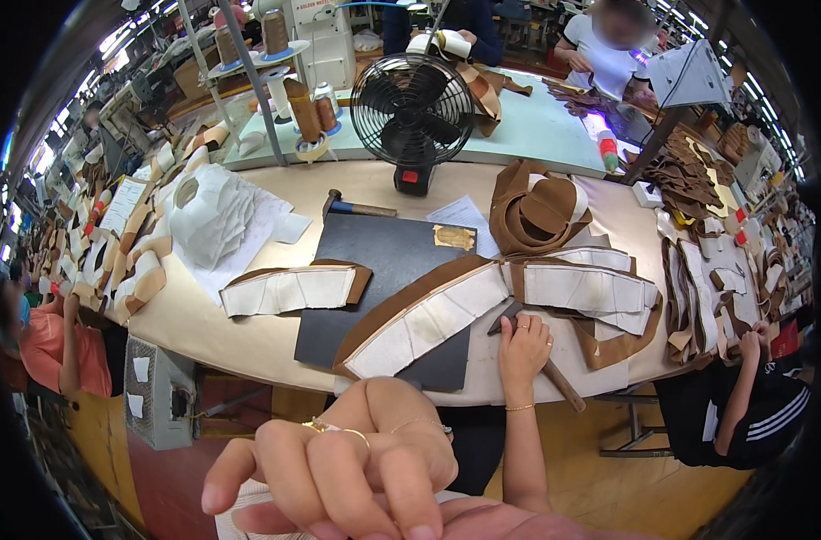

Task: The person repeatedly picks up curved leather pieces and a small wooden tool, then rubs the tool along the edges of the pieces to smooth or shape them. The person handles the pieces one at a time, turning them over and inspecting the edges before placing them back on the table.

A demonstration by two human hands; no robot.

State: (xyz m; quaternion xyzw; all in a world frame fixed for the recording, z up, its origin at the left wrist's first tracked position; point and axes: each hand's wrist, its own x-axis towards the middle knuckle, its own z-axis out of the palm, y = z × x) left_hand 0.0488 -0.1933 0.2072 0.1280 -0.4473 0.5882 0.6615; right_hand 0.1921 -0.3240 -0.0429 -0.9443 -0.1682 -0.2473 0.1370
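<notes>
My right hand (523,346) lies on the table edge, its fingers curled over a hammer (562,385) whose dark head pokes out by a long brown leather strip with white lining (428,317). That strip lies slantwise across a black mat (383,256). My left hand (338,468) hovers close to the camera, low in the picture, rings on its fingers. The fingers are loosely spread and hold nothing. More lined brown pieces lie to the left (289,288) and to the right (590,288).
A black desk fan (412,112) stands at the back of the beige table (239,337), with a second hammer (356,209) in front of it. Thread cones (304,110) and leather stacks (699,297) crowd both sides. One person sits at the right (744,405), another at the left (59,351).
</notes>
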